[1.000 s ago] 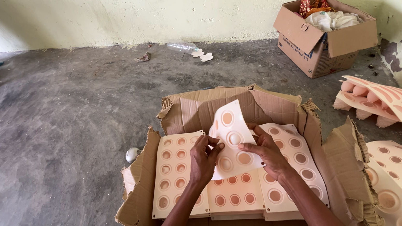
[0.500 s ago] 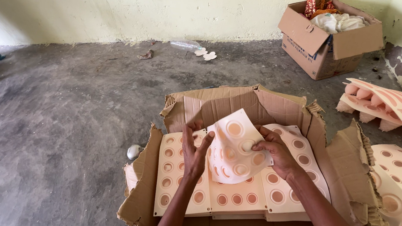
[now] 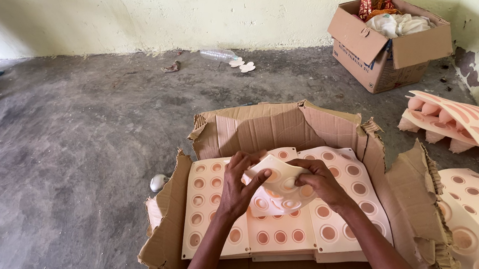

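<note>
A torn-open cardboard box (image 3: 286, 127) lies on the floor in front of me, filled with flat cream-coloured flexible mould sheets (image 3: 323, 228) that have rows of round pink-orange cavities. Both hands hold one bent mould sheet (image 3: 277, 192) just above the stack. My left hand (image 3: 239, 187) grips its left edge with the thumb on top. My right hand (image 3: 321, 182) pinches its right edge and curls it downward.
More mould sheets lie at the right, one pile (image 3: 460, 125) by the wall and others (image 3: 475, 213) beside the box. A second cardboard box (image 3: 388, 46) with cloth and packets stands at the back right. A crushed plastic bottle (image 3: 219, 54) lies by the wall, and a small round object (image 3: 158, 182) left of the box.
The single mould sheet stood upright a second ago; both hands have bent and lowered it onto the stack, drawing closer together.
</note>
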